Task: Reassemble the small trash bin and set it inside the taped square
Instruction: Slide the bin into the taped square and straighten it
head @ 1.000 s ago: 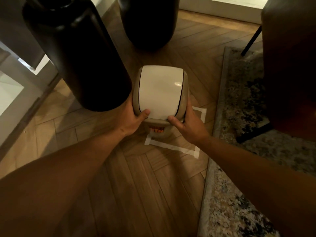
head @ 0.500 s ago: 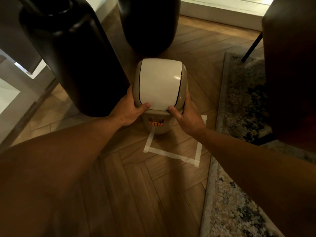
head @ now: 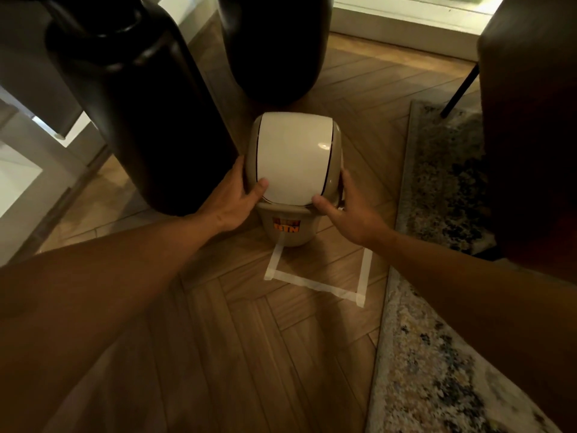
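The small beige trash bin (head: 292,228) stands upright on the wooden floor with its white swing lid (head: 293,157) fitted on top and an orange label on its front. Its base rests at the far side of the taped square (head: 315,285), over the left tape line. My left hand (head: 232,198) grips the lid's left side, thumb on the white flap. My right hand (head: 346,210) holds the right side, thumb at the lid's front edge. The square's far edge is hidden behind the bin.
Two tall black vases stand close behind the bin, one (head: 137,98) at the left and one (head: 271,45) at the back. A patterned rug (head: 437,354) borders the square on the right. A dark chair (head: 530,120) stands at the right.
The bin has come down onto the floor and away from me; more of the taped square's near side and the bin's label now show. Both hands have kept their hold on the lid.
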Motion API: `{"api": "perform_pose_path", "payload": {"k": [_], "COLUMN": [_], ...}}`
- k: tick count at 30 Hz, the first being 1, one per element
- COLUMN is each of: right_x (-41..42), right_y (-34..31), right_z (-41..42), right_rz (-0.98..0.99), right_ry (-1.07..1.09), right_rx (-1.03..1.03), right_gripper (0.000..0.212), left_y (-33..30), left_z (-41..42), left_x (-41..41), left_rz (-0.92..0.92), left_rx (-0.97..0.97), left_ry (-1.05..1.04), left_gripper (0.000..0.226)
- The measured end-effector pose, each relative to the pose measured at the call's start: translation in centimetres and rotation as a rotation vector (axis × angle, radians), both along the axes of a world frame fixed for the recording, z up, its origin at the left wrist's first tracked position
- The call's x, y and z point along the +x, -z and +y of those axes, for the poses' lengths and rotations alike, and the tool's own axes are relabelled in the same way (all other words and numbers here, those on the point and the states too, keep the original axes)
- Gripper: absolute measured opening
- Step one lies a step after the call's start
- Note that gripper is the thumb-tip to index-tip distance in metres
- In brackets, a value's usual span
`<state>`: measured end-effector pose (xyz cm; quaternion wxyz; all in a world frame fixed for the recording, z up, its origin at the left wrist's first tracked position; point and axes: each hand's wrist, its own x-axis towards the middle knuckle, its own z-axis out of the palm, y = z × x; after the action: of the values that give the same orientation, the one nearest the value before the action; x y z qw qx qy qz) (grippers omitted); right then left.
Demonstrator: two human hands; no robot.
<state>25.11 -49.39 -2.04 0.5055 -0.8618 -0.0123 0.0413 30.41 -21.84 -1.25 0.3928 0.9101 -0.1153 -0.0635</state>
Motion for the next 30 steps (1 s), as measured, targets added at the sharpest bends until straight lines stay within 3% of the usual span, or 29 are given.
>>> {"api": "perform_pose_path", "payload": {"k": [5, 11, 18, 22, 30], "right_x": [0.1, -0.4, -0.5, -0.9, -2.2], "right_y": [-1.7, -1.2, -1.5, -1.6, -1.9], "right_z": [-0.2, 0.4, -0.1, -1.2, -3.5], "right_rz": [-0.078, 0.066, 0.102, 0.098, 0.107], "right_ry": [0.114, 0.032, 0.049, 0.063, 0.106], "right_rx": [-0.076, -0.003, 0.009, 0.015, -0.006], "right_gripper": [0.083, 0.087, 0.080, 0.076, 0.072], "left_y": [-0.8, 0.4, 0.4, 0.1, 0.0], "left_z": [0.1, -0.1, -0.9, -2.2, -4.8], "left_x": [-0.2, -0.3, -0.4, -1.0, -1.4], "left_rz": [0.025, 0.121, 0.214, 0.175, 0.203], "left_rx": [0.029, 0.034, -0.027, -0.094, -0.128], "left_ry": [-0.010, 0.022, 0.103, 0.134, 0.155], "left_gripper": [0.087, 0.078, 0.089, 0.093, 0.090]}}
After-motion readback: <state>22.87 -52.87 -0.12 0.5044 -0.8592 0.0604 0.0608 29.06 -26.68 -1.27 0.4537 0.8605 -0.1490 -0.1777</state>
